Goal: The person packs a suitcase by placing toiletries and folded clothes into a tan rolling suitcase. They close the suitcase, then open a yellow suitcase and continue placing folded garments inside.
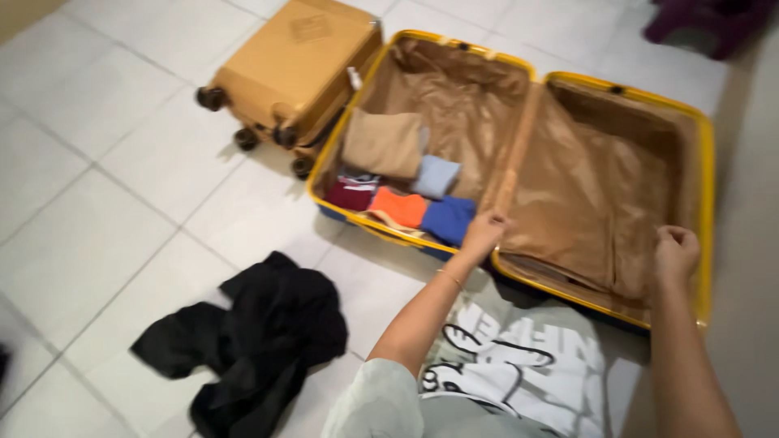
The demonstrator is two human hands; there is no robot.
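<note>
— While both hands are down at the near rim of the big yellow suitcase, what step would you call this?

— Settling the lining, I'd say. The left hand sits at the middle hinge of the suitcase, fingers closed on the edge of the brown lining flap. The right hand is at the near right corner, curled into a fist on the same fabric.

— And the clothes?

— The folded clothes are packed in the left half of the suitcase, a tan piece, a pale blue one, orange, blue and dark red. The right half shows only lining.

— What does the next move ask for?

— My guess: an even pull with both hands, so the flap lies flat and doesn't bunch at the hinge.

— Anything else about?

— A black garment lies heaped on the tiled floor, well left of the suitcase, and a small tan suitcase lies at its far left corner.
</note>
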